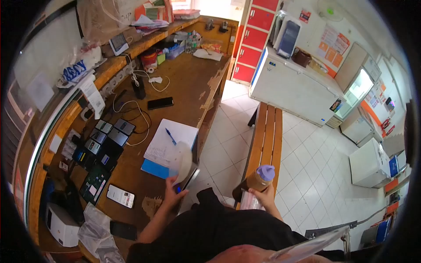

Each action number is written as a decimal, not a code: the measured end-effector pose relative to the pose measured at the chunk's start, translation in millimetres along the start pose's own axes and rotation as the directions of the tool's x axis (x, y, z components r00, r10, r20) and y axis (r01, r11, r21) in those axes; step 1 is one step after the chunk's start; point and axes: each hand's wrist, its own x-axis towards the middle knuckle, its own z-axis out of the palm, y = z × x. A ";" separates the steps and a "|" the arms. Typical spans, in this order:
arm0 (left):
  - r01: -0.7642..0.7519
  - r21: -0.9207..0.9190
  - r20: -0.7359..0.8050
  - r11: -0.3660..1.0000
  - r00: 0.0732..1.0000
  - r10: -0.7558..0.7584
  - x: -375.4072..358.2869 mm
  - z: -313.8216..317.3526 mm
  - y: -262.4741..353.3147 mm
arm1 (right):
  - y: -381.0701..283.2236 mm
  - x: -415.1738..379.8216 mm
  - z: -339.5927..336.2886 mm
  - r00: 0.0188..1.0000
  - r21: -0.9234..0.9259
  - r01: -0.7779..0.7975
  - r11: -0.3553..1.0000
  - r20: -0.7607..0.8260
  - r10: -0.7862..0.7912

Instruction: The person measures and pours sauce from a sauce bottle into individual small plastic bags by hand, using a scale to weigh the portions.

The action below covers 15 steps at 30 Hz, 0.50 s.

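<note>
My left hand is closed on a translucent, pale round-edged object at the desk's front edge; motion blurs it, and a dark-edged item with a small blue light lies beneath it. Against the wooden bench, my right hand grips a brown bottle with a purple lid. A clear plastic packet sits below that hand; whether the fingers hold it too is unclear. Just beyond my left hand, a blue pen rests on white paper over a blue folder.
Several phones and card terminals cover the desk's left part. A white-screened phone and a black phone lie on the desk. The slatted bench stands right of it, before a white chest freezer.
</note>
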 end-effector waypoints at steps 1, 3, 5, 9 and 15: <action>0.040 0.092 -0.049 0.995 0.998 -0.036 -2.6 15.4 2.9 | 1.2 0.0 -4.4 1.000 -0.038 -0.025 0.999 -0.018 0.024; 0.066 0.224 -0.106 0.972 0.993 -0.043 90.0 12.9 -8.7 | 18.9 95.4 27.7 0.999 -0.032 -0.032 0.999 -0.027 0.031; 0.079 0.323 -0.129 0.943 0.991 -0.039 125.2 35.2 -21.8 | 22.1 147.5 29.5 0.994 -0.022 -0.109 0.994 -0.018 0.109; 0.065 0.461 -0.185 0.885 0.983 0.024 205.4 66.8 -24.4 | 33.5 278.2 42.4 0.997 -0.024 -0.018 1.000 0.078 0.020; 0.204 0.563 -0.434 0.801 0.898 0.076 335.5 97.9 -46.3 | 35.8 512.4 90.0 0.949 -0.084 0.111 0.990 0.303 -0.081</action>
